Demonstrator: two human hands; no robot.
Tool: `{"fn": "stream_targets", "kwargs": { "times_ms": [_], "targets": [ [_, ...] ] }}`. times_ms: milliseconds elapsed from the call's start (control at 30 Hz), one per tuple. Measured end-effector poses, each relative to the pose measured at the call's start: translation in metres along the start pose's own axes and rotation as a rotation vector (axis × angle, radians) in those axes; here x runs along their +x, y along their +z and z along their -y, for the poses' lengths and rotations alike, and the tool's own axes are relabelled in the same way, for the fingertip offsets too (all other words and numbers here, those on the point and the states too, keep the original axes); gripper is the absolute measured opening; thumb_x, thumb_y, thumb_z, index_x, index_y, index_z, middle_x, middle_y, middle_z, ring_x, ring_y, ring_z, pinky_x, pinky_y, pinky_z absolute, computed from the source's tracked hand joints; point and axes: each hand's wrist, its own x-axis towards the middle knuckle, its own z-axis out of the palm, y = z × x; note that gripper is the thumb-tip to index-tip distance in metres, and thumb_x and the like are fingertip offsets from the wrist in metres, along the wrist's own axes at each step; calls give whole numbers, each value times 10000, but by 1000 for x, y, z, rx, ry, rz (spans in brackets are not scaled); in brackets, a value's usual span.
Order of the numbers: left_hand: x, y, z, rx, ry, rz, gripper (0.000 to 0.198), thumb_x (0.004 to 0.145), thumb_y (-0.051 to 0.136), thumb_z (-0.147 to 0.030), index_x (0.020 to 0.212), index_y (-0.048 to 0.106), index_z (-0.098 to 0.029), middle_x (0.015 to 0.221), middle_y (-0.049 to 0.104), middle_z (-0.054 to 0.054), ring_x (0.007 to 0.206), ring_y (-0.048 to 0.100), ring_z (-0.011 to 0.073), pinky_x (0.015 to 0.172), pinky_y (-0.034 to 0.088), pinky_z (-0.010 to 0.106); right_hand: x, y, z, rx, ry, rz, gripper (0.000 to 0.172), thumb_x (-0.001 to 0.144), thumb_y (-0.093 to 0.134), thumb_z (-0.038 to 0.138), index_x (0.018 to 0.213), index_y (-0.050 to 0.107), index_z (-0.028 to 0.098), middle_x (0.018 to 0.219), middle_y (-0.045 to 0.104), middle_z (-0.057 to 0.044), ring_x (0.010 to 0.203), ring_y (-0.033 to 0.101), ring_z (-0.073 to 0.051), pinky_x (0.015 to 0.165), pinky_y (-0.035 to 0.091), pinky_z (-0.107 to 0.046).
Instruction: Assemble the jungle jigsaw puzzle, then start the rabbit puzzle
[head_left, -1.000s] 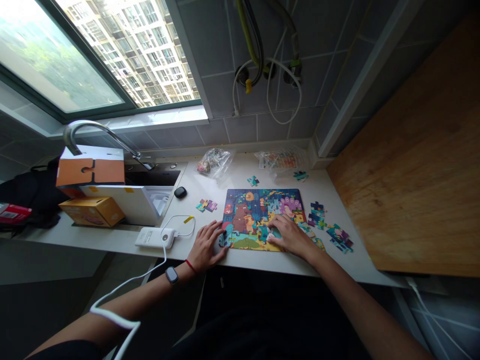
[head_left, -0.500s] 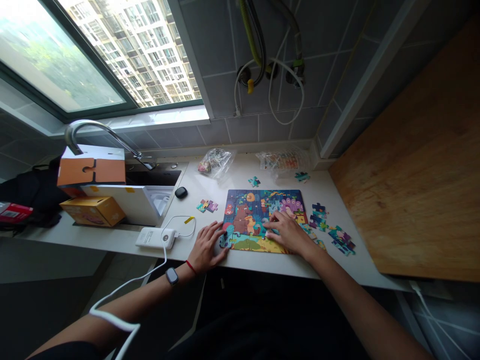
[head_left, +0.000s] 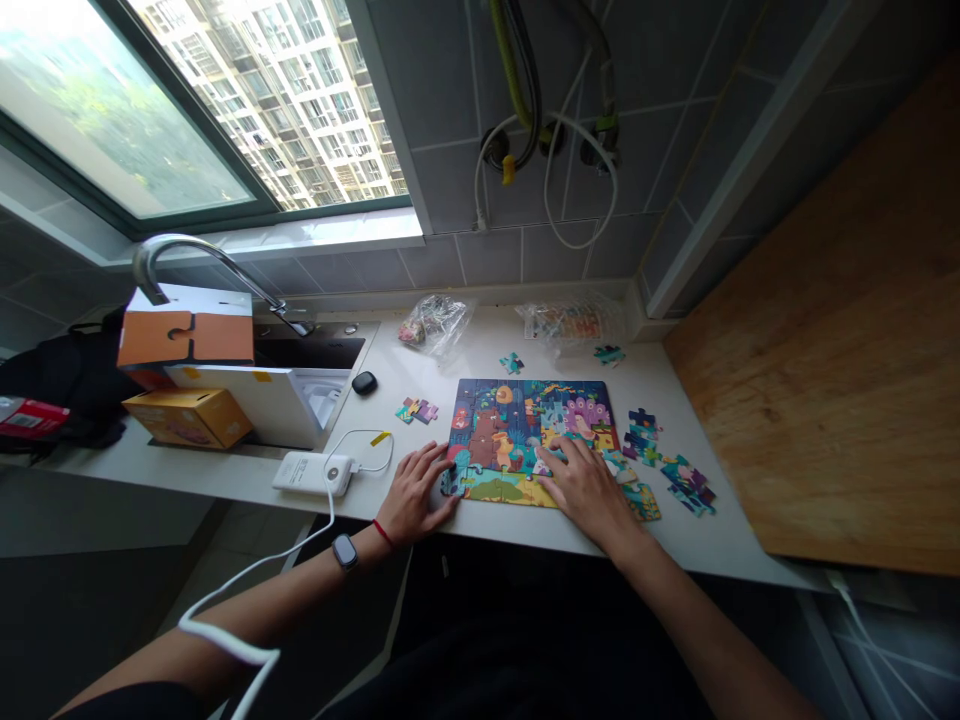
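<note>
Kitchen corner, grey-tiled wall (head_left: 480, 255) over a white worktop (head_left: 525, 545). First entry: jigsaw puzzle (head_left: 525, 420), brightly coloured cartoon scene, lying flat on the worktop near its front edge, mostly assembled, lower right corner apparently unfinished. Left hand (head_left: 412, 492) at the puzzle's lower left corner, fingers (head_left: 439, 465) spread apart and flat, clamped on nothing, close against a blue jigsaw piece (head_left: 451, 482). Right hand (head_left: 585, 490) over the lower right area, fingers (head_left: 559, 462) likewise apart, resting flat on the picture. Loose items: joined piece cluster (head_left: 641, 437) and multicoloured piece group (head_left: 688, 485), both just right of the puzzle; teal corner piece (head_left: 641, 502) beside the right hand; single piece (head_left: 512, 363) and blue-green piece (head_left: 609, 354) above; small piece pair (head_left: 417, 410) to the left. Step in hand, by judgement: settling pieces along the lower edge; the open corner appears to call for matching the pieces at right. Further out: two clear plastic bags (head_left: 435, 325) (head_left: 570, 322), black oval case (head_left: 364, 383), white power bank (head_left: 311, 473) with cable, steel faucet (head_left: 195, 262), yellow cardboard box (head_left: 187, 418), wooden board (head_left: 817, 320). Left wrist: smartwatch (head_left: 345, 551), red cord bracelet (head_left: 382, 533).
</note>
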Motion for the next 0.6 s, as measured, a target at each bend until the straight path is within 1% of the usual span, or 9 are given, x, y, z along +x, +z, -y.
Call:
{"fn": "stream_targets", "kwargs": {
  "times_ms": [133,233,400,600],
  "targets": [
    [0,0,0,-1,6,0,464,954,644,-404,1378,569,-230,1578,532,140,1488,457,351,1183,406,544,-28,12,12,40,48,-116,332,1002,649,276,1328,694,228,1336,658,-148,1248,584,-328,1018,537,-477],
    [0,-1,0,-1,0,11,457,959,640,-399,1378,568,-233,1580,532,138,1494,451,349,1186,407,545,-42,23,17,67,69,-133,345,1010,629,302,1344,695,246,1440,631,-147,1376,523,-361,1117,479,-535],
    [0,-1,0,-4,-19,22,453,953,644,-403,1374,588,-246,1577,537,132,1494,454,354,1189,412,559,-49,30,15,99,74,-119,408,1013,613,305,1414,665,255,1512,613,-126,1494,439,-383,1201,398,-587],
    [1,-2,-2,3,-11,13,448,957,644,-402,1371,593,-240,1577,536,130,1497,451,351,1192,413,545,-52,32,14,122,77,-119,427,1017,604,291,1437,652,228,1531,609,-118,1520,419,-380,1224,383,-585]
  ]
}}
